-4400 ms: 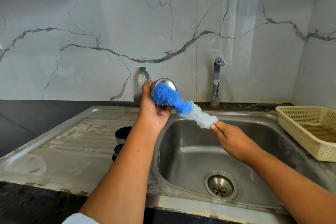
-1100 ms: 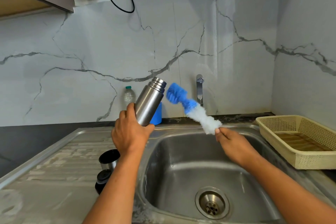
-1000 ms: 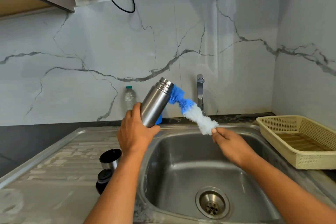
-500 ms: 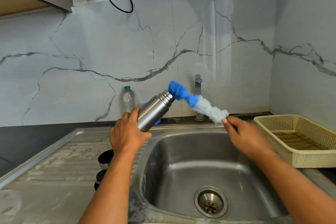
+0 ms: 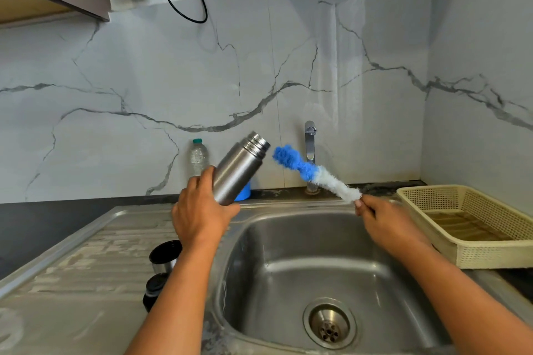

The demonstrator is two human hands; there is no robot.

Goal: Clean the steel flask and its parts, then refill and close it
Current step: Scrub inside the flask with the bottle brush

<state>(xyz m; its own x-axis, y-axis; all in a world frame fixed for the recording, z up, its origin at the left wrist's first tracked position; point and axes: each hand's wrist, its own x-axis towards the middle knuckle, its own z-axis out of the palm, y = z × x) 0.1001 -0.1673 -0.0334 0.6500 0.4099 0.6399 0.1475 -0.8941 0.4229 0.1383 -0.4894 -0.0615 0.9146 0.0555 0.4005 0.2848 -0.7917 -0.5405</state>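
sink basin [image 5: 302, 242] open | drainboard [image 5: 86, 262]: cup [image 5: 165, 255], cap [image 5: 154, 291] | right: basket [image 5: 490, 256] | rear: tap [image 5: 310, 141]

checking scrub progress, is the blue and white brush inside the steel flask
No, the blue and white brush sits wholly outside the steel flask mouth.

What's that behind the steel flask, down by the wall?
A blue object peeks out behind the steel flask; the flask covers most of it. A clear plastic bottle stands beside it.

Brush clear of flask mouth

The bottle brush [image 5: 305, 170], its blue tip touching the steel flask [image 5: 238, 170] mouth half a second ago, is now just beside it with a gap; the left hand [image 5: 199, 216] has tilted the flask more upright.
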